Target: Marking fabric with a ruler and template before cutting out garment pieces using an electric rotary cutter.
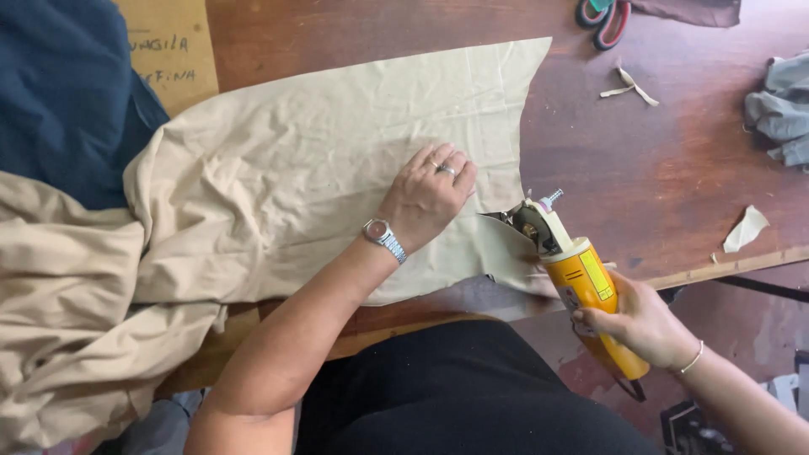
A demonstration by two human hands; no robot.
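Now the left hand (425,198) presses flat, fingers apart, on the wrinkled beige cloth panel (337,168); right hand (636,320) is clamped round the yellow handheld rotary cutter (581,282), blade just beyond those fingertips. A slip could nick them.

table: dark wood (674,168)
centre-left: beige cloth (320,168)
top: scissors (602,18)
right: grey cloth (779,105), scraps (746,229)
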